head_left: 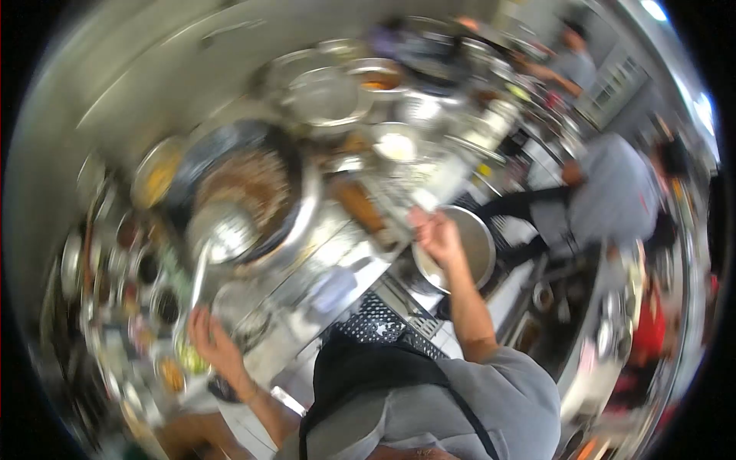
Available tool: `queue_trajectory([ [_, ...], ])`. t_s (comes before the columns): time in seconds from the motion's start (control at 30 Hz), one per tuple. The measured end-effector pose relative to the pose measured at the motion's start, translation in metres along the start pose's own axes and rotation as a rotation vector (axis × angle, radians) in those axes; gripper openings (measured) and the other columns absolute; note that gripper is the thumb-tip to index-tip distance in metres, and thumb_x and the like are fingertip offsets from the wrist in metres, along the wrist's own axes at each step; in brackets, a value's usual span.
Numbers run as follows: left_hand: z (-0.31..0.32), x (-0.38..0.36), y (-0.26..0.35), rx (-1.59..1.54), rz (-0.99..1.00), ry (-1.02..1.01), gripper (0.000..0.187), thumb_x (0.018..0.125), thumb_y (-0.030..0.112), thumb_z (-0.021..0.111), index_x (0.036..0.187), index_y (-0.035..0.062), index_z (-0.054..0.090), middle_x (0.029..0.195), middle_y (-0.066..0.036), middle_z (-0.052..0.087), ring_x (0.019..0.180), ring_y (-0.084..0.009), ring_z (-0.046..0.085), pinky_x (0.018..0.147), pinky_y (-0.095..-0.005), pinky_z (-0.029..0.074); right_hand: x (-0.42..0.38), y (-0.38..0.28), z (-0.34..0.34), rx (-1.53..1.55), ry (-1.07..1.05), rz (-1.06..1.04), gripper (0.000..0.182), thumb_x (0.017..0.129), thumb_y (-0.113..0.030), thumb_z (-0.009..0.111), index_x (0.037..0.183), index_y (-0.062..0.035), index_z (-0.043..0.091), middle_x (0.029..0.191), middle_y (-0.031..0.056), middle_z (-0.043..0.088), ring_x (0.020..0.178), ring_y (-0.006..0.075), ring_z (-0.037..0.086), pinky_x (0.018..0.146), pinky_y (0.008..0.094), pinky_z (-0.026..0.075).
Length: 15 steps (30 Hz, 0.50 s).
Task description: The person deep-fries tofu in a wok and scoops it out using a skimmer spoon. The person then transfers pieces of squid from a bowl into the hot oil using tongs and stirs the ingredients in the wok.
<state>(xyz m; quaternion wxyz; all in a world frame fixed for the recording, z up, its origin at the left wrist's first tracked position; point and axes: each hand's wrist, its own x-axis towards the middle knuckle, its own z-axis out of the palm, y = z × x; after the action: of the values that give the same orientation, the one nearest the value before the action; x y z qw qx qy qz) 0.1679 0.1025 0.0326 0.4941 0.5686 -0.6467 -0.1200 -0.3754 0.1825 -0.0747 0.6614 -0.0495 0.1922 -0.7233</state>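
A big dark wok (180, 184) with brown food (257, 172) sits at the left. A round perforated strainer (228, 230) lies in it, its handle sloping down toward my left hand (215, 343). The fingers of that hand look spread, their tips at the handle's end; blur hides whether they touch it. My right hand (438, 239) is raised in front of a large metal pot (475, 249), its fingers smeared by motion. A pinkish blur shows at its fingertips, and I cannot make out what it is.
Small bowls and containers (165, 305) line the left side. Behind the wok stand metal bowls (326, 96), a white-filled bowl (396, 143) and a brown bottle-like object (359, 203). One person (613, 188) stands close at the right, another (575, 65) farther back.
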Motion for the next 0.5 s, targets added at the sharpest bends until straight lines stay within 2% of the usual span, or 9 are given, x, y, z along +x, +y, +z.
queue_trajectory([
  [0.03,0.006,-0.011,0.011,0.014,0.043,-0.044,0.028,0.099,0.009,0.058,0.122,-0.0051,0.064,0.131,-0.017,0.059,0.118,-0.028,0.059,0.097,-0.0372,0.05,-0.028,0.015,-0.004,0.004,0.107,-0.019,0.051,0.104,-0.038,0.045,0.137,0.0012,0.049,0.117,0.0183,0.067,0.076,0.0185,0.069,0.065,0.0274,0.06],
  [0.07,0.02,-0.022,0.011,-0.111,-0.055,-0.099,0.029,0.099,0.011,0.056,0.12,-0.0063,0.064,0.133,-0.019,0.058,0.121,-0.03,0.057,0.097,-0.0366,0.049,-0.055,0.021,-0.025,0.058,0.101,0.021,0.048,0.103,-0.034,0.047,0.136,0.0004,0.051,0.109,0.0164,0.07,0.074,0.018,0.068,0.064,0.0286,0.059],
  [0.1,0.028,-0.031,0.027,-0.08,-0.059,-0.157,0.03,0.1,0.011,0.057,0.122,-0.0085,0.062,0.133,-0.02,0.058,0.12,-0.0303,0.058,0.098,-0.0378,0.05,-0.086,0.028,-0.026,0.063,0.175,0.024,0.04,0.103,-0.03,0.048,0.131,-0.0024,0.054,0.104,0.0138,0.072,0.072,0.0166,0.067,0.06,0.0282,0.057],
  [0.13,0.04,-0.042,0.04,-0.158,-0.048,-0.199,0.03,0.1,0.009,0.057,0.123,-0.0095,0.062,0.13,-0.02,0.059,0.118,-0.0301,0.059,0.099,-0.0381,0.05,-0.112,0.035,-0.049,0.089,0.094,0.017,0.032,0.104,-0.029,0.048,0.125,-0.0054,0.057,0.102,0.012,0.071,0.067,0.0151,0.065,0.058,0.0274,0.056],
  [0.17,0.057,-0.049,0.031,-0.169,0.022,-0.231,0.028,0.099,0.009,0.061,0.118,-0.0114,0.064,0.127,-0.019,0.061,0.115,-0.0282,0.06,0.098,-0.0368,0.05,-0.139,0.036,-0.057,0.078,0.19,-0.046,0.028,0.105,-0.026,0.047,0.122,-0.0063,0.057,0.099,0.0103,0.071,0.065,0.0143,0.064,0.058,0.0276,0.055],
  [0.3,0.096,-0.079,0.112,-0.143,0.052,-0.446,0.033,0.1,0.018,0.063,0.108,-0.0142,0.068,0.126,-0.016,0.063,0.111,-0.0247,0.061,0.095,-0.0346,0.05,-0.232,0.035,-0.133,0.19,0.467,-0.244,0.022,0.105,-0.024,0.048,0.116,-0.0091,0.059,0.09,0.0051,0.072,0.062,0.0124,0.063,0.056,0.028,0.054],
  [0.4,0.121,-0.087,0.159,-0.273,0.082,-0.562,0.036,0.103,0.021,0.059,0.111,-0.0136,0.067,0.126,-0.014,0.062,0.109,-0.024,0.062,0.094,-0.0334,0.051,-0.302,0.023,-0.16,0.301,0.569,-0.444,0.015,0.103,-0.016,0.049,0.108,-0.0086,0.06,0.083,0.0045,0.07,0.061,0.0125,0.062,0.055,0.0281,0.052],
  [0.43,0.13,-0.092,0.178,-0.334,0.155,-0.58,0.042,0.104,0.028,0.058,0.12,-0.0097,0.065,0.118,-0.013,0.065,0.1,-0.0209,0.063,0.091,-0.0311,0.052,-0.323,0.021,-0.172,0.331,0.62,-0.496,0.013,0.102,-0.016,0.05,0.106,-0.009,0.06,0.081,0.0034,0.068,0.06,0.0122,0.061,0.056,0.0296,0.052],
  [0.5,0.159,-0.098,0.192,-0.351,0.259,-0.628,0.039,0.104,0.025,0.057,0.121,-0.0089,0.065,0.117,-0.012,0.066,0.101,-0.0209,0.063,0.093,-0.0312,0.051,-0.363,0.018,-0.193,0.378,0.724,-0.593,0.009,0.101,-0.016,0.053,0.102,-0.0097,0.058,0.076,0.0013,0.065,0.057,0.0116,0.057,0.058,0.0326,0.051],
])
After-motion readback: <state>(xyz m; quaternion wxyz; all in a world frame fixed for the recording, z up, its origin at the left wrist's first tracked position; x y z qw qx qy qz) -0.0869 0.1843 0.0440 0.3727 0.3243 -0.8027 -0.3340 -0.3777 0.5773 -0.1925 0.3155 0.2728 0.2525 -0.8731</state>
